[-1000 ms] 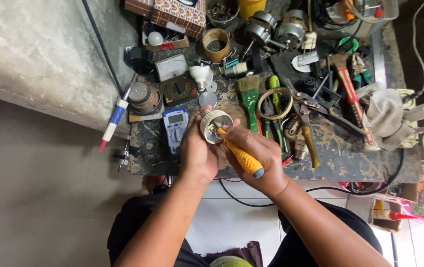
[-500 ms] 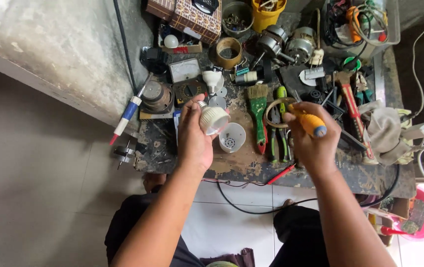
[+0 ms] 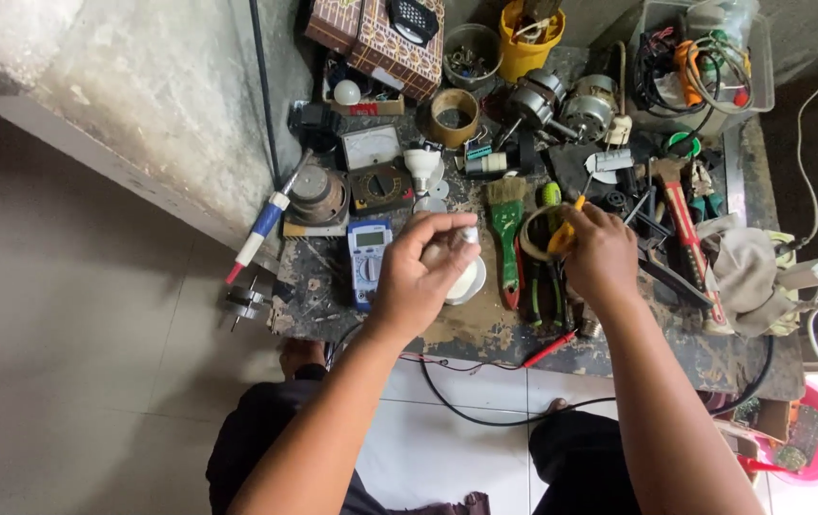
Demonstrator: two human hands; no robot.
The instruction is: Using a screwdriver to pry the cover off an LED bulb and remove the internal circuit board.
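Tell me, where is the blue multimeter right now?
In the head view, the blue multimeter lies on the workbench's left part, just left of the left hand and below the older analog meter.

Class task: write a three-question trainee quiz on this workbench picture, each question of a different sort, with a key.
1. True or false: the right hand grips a yellow-handled screwdriver.
2. The left hand holds: A) a small white part B) the multimeter C) the tape roll
3. Fill in: the green-handled paintbrush lies between the two ____.

Key: 1 true; 2 A; 3 hands. The blue multimeter rests on the bench, left of the left hand; the tape roll sits further back.
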